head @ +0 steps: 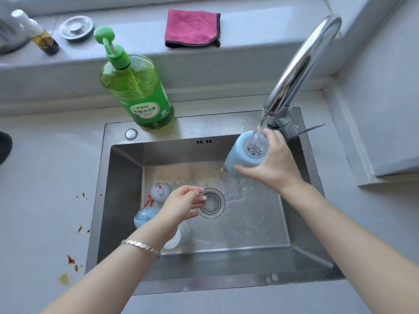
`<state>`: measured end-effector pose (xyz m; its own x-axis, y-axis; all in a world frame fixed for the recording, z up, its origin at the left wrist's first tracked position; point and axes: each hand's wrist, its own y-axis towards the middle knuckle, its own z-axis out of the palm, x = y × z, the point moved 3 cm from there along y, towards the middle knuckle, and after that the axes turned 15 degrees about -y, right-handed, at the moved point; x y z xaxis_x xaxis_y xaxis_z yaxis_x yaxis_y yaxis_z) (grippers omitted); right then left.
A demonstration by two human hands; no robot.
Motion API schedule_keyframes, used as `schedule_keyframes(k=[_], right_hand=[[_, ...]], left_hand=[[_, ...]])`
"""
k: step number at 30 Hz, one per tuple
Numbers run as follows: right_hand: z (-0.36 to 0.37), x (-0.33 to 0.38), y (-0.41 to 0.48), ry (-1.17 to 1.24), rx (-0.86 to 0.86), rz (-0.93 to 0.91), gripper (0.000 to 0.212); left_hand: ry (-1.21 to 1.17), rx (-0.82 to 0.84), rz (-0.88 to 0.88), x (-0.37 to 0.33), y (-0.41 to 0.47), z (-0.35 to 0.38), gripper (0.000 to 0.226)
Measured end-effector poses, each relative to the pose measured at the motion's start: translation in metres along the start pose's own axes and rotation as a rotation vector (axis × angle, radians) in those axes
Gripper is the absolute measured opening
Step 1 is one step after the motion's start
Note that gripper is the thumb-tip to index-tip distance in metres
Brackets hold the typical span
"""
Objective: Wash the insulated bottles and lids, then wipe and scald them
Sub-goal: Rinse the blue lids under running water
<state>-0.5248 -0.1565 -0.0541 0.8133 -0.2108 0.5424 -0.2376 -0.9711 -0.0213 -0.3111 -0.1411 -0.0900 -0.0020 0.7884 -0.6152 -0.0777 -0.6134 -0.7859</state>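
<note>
My right hand (pixel 271 159) grips a light blue insulated bottle (pixel 240 155) upside down under the faucet (pixel 299 64). Water runs onto the bottle's base and spills down into the steel sink (pixel 127 177). My left hand (pixel 181 205) hovers over the sink floor beside the drain (pixel 210 203), fingers loosely curled, holding nothing. Under and left of it lie a grey lid with a red part (pixel 159 191), a light blue lid (pixel 144 216) and a pale bottle with a white end (pixel 179 237), partly hidden by my wrist.
A green dish soap pump bottle (pixel 138 91) stands at the sink's back rim. A pink cloth (pixel 192 28) lies on the ledge behind, with a metal sink stopper (pixel 76 28) and an oil bottle (pixel 38 34) farther left. Brown stains (pixel 71 260) mark the left counter.
</note>
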Motion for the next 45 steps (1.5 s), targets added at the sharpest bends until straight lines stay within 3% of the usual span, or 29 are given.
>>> schedule_keyframes(k=[5, 12, 17, 21, 25, 27, 29, 31, 34, 38, 45], right_hand=[[-0.025, -0.028, -0.013, -0.016, -0.008, 0.096, 0.080], [-0.026, -0.013, -0.015, 0.192, 0.015, 0.159, 0.077], [-0.004, 0.012, 0.001, 0.592, 0.075, 0.277, 0.065], [0.013, 0.002, -0.006, 0.978, 0.199, 0.467, 0.075], [0.010, -0.017, -0.028, 1.185, 0.351, 0.477, 0.057], [0.008, -0.032, -0.041, 1.150, 0.439, 0.430, 0.052], [0.005, -0.045, -0.054, 0.858, 0.488, 0.361, 0.072], [0.005, -0.051, -0.061, 0.469, 0.423, 0.271, 0.080], [0.009, -0.033, -0.059, 0.385, 0.340, 0.098, 0.087], [0.019, -0.012, -0.047, 0.357, 0.210, 0.053, 0.079], [0.042, 0.007, -0.030, 0.338, 0.175, 0.094, 0.067]], left_hand=[[0.024, 0.029, 0.026, -0.002, -0.001, 0.011, 0.020], [0.046, 0.023, 0.029, 0.000, -0.003, 0.009, 0.018], [-0.090, 0.012, 0.034, -0.010, -0.007, 0.001, 0.022], [-0.313, 0.184, 0.015, -0.030, -0.010, 0.013, 0.044], [-0.325, 0.313, 0.081, -0.050, -0.010, 0.041, 0.044], [-0.248, 0.266, 0.143, -0.053, -0.006, 0.051, 0.048], [-0.080, 0.227, 0.263, -0.054, -0.005, 0.059, 0.052], [0.253, 0.220, 0.499, -0.057, -0.012, 0.068, 0.054], [0.573, 0.282, 0.729, -0.051, -0.025, 0.085, 0.063], [0.499, 0.225, 0.724, -0.046, -0.024, 0.077, 0.067], [0.273, 0.244, 0.574, -0.045, -0.013, 0.049, 0.080]])
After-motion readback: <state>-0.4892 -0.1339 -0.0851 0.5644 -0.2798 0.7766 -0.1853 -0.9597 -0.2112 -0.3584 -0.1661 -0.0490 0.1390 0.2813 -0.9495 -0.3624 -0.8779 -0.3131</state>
